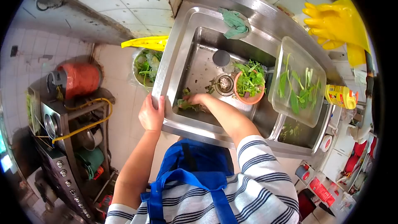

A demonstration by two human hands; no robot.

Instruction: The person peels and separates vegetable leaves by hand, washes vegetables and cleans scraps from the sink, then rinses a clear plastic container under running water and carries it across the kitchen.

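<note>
My left hand grips the left front rim of the steel sink, thumb on top. Down in the left basin, my right hand reaches to loose green scraps near the basin's left wall; its fingers are curled round some of them. An orange bowl full of cut greens stands right of the drain strainer. Over the divider and right basin lies a clear tray with long green stalks.
A green cloth hangs on the back rim. A bin with leaves stands left of the sink. Yellow gloves hang at upper right, above a yellow bottle. A stove and red gas cylinder are at left.
</note>
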